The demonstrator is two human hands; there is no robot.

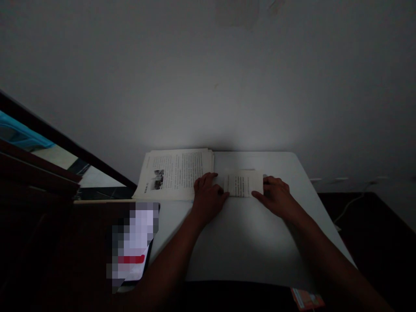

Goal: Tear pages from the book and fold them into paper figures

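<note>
A small folded sheet of printed paper (pixel 242 183) is between my two hands above the white table. My left hand (pixel 209 196) holds its left edge, thumb and bent forefinger together there, while the other fingers reach over the right side of a stack of printed sheets (pixel 175 173). At the paper's right edge my right hand (pixel 277 194) grips it, thumb in front and fingers on the far side. The top sheet of the stack carries columns of text and a dark picture.
The white table (pixel 234 242) stands against a grey wall (pixel 208 86). By its left edge lies a lit phone or tablet (pixel 138 242), partly blurred out. A dark-framed mirror or opening is on the left. An orange-red packet (pixel 307 299) shows below the front edge; a cable (pixel 351 201) runs at right.
</note>
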